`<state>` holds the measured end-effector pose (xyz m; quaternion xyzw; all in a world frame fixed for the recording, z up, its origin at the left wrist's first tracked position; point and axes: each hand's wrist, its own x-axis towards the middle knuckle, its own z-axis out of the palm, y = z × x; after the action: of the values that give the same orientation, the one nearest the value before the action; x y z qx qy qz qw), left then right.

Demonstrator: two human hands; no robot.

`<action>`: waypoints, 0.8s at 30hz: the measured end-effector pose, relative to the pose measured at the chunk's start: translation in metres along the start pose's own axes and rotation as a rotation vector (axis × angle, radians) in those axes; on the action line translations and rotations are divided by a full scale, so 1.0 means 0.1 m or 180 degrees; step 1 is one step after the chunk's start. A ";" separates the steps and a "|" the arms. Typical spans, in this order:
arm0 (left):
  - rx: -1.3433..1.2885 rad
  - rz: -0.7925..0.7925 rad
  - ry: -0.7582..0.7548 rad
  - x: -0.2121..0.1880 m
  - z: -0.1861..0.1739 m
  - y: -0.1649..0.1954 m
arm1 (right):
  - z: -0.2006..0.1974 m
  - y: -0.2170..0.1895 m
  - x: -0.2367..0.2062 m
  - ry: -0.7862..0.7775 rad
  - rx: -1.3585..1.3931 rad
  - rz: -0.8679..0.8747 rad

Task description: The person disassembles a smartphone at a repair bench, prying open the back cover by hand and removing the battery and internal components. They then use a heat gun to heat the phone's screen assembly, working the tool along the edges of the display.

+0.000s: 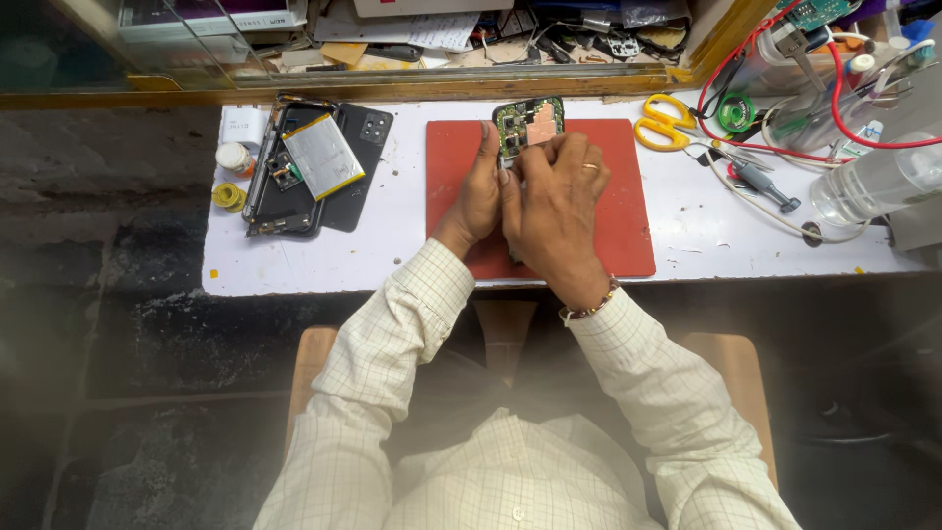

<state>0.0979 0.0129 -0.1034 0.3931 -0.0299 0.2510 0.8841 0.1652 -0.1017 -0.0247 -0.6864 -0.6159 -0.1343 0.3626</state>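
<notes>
A green phone circuit board (530,126) with a copper-coloured patch is held over the red work mat (628,226). My left hand (478,191) grips the board's left edge, thumb up along its side. My right hand (557,201), with a ring and a bead bracelet, presses its fingers against the board's lower right part. I cannot tell whether a small tool is pinched in the right fingers. Both hands touch each other above the mat's middle.
An opened black phone (285,186) with a loose silver battery (323,155) lies at the left, by its back cover (361,157). Yellow-handled scissors (660,120), red wires (785,147), a clear bottle (873,182), a small jar (235,158) and tape rolls (229,195) sit on the white bench.
</notes>
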 end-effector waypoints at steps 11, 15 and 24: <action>0.0314 0.0058 0.0273 0.01 -0.05 -0.03 | 0.16 0.06 -0.05 0.0066 0.0284 -0.0077; 0.0625 0.0213 0.0447 0.01 -0.04 -0.03 | 0.23 0.11 -0.08 0.0101 0.0493 -0.0067; 0.0875 0.0437 0.0907 0.03 -0.09 -0.09 | 0.35 0.11 -0.15 0.0507 0.0641 0.0062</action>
<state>0.1031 0.0151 -0.1149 0.4675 0.1033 0.3655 0.7982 0.1632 -0.0892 -0.0627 -0.6396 -0.5889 -0.1223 0.4787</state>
